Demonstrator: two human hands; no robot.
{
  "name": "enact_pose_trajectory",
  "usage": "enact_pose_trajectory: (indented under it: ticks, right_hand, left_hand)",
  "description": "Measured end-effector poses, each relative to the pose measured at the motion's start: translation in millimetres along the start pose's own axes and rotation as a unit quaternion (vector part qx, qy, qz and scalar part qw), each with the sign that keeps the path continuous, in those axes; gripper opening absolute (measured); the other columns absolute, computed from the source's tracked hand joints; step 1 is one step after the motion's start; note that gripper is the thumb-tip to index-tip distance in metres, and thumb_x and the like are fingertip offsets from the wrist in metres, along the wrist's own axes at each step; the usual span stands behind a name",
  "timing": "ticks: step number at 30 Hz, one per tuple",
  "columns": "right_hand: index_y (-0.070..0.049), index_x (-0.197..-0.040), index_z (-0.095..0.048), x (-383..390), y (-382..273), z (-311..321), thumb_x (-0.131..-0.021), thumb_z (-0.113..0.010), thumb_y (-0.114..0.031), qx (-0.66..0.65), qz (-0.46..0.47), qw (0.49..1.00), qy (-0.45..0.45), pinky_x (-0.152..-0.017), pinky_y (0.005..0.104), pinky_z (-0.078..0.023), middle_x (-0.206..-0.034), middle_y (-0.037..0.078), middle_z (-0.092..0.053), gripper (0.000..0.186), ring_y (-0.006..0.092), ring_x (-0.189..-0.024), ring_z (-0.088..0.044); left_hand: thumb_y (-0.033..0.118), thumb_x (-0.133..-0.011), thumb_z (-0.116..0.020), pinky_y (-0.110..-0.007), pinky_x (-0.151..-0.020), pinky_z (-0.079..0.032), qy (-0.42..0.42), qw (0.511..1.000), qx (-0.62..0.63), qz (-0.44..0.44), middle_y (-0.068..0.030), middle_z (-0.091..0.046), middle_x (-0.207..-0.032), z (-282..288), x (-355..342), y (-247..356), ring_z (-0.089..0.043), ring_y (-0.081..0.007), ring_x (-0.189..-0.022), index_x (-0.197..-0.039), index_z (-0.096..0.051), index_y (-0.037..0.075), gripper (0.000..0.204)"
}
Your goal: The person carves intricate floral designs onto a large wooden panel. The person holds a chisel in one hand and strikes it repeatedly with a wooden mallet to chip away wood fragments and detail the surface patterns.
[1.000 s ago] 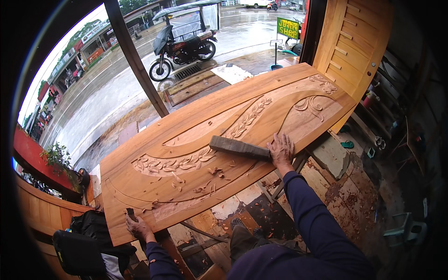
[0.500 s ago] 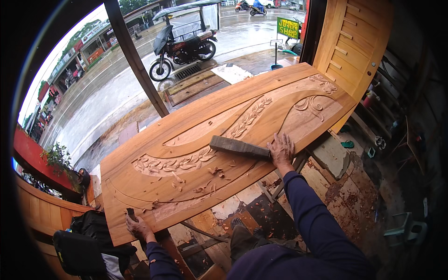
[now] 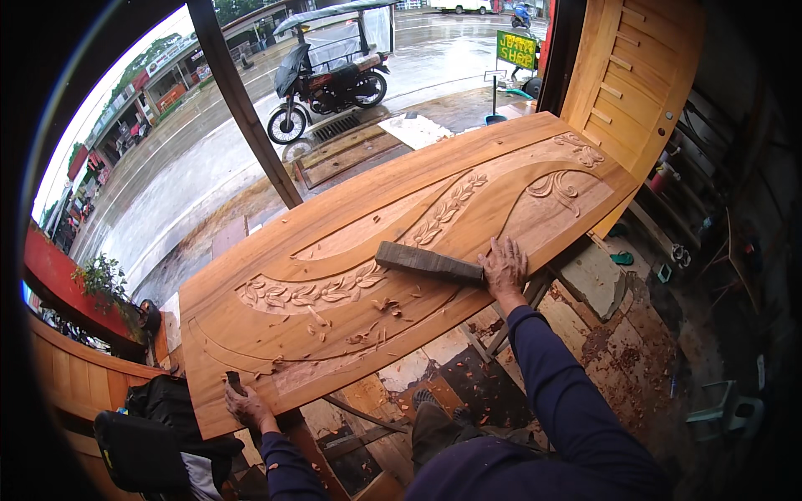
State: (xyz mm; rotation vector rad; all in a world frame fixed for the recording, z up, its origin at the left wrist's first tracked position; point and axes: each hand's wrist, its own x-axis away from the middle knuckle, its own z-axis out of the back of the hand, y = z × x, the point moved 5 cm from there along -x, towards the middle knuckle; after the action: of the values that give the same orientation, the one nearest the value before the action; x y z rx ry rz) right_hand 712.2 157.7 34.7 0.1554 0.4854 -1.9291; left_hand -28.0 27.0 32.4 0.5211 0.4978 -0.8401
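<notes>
A large carved wooden door panel (image 3: 468, 313) lies in front of me, with leaf and scroll reliefs. At its near left corner my left hand (image 3: 249, 409) is closed around a small dark block (image 3: 236, 382), whose kind I cannot make out. My right hand (image 3: 505, 269) lies on the panel's near edge, fingers spread, holding nothing. Beside its fingertips a long dark wooden block (image 3: 428, 262) rests across the panel, one end close to the carved leaves. Curled wood shavings (image 3: 361, 338) are scattered over the left half.
Another wooden door (image 3: 639, 75) leans at the right. A black chair back (image 3: 142, 455) stands near the panel's left corner. Shavings litter the floor (image 3: 614, 359) below. Beyond a dark post (image 3: 242, 108), a motorcycle with a canopy (image 3: 334, 92) is parked by the wet street.
Both hands, the panel and the dark blocks stay in place. Out on the street, the passing vehicles have shifted position.
</notes>
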Motion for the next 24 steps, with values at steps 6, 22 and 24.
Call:
enact_pose_trajectory:
  ticks: [6, 22, 24]
  right_hand:
    - [-0.018, -0.156, -0.051, 0.1, 0.8, 0.5, -0.103, -0.048, -0.059, -0.005, 0.000, 1.000, 0.003, -0.126, 0.0546, -0.019, -0.163, 0.020, -0.042, 0.067, 0.0373, -0.153, -0.034]
    - [-0.019, -0.157, -0.050, -0.9, 2.1, -0.4, -0.103, -0.046, -0.061, 0.001, -0.002, 1.000, -0.004, -0.127, 0.0536, -0.018, -0.164, 0.018, -0.041, 0.069, 0.0359, -0.153, -0.034]
    - [-0.019, -0.157, -0.050, -0.8, 2.7, 0.4, -0.103, -0.046, -0.061, 0.003, -0.002, 1.000, -0.005, -0.127, 0.0535, -0.018, -0.164, 0.018, -0.041, 0.069, 0.0358, -0.153, -0.034]
  left_hand:
    - [0.015, -0.091, -0.071, -0.047, -0.102, -0.052, 0.003, 1.000, -0.003, -0.002, -0.0144, -0.071, -0.128, -5.2, 0.4, -1.9, -0.067, -0.0348, -0.116, -0.135, -0.063, 0.009, 0.044]
    - [0.016, -0.093, -0.071, -0.048, -0.103, -0.051, -0.002, 1.000, 0.000, -0.006, -0.0158, -0.070, -0.129, -3.6, 0.9, -0.3, -0.066, -0.0371, -0.117, -0.137, -0.061, 0.008, 0.047]
    - [0.016, -0.092, -0.071, -0.048, -0.103, -0.050, -0.006, 1.000, -0.002, -0.005, -0.0159, -0.070, -0.129, -3.1, 2.3, 1.3, -0.066, -0.0371, -0.117, -0.137, -0.060, 0.008, 0.047]
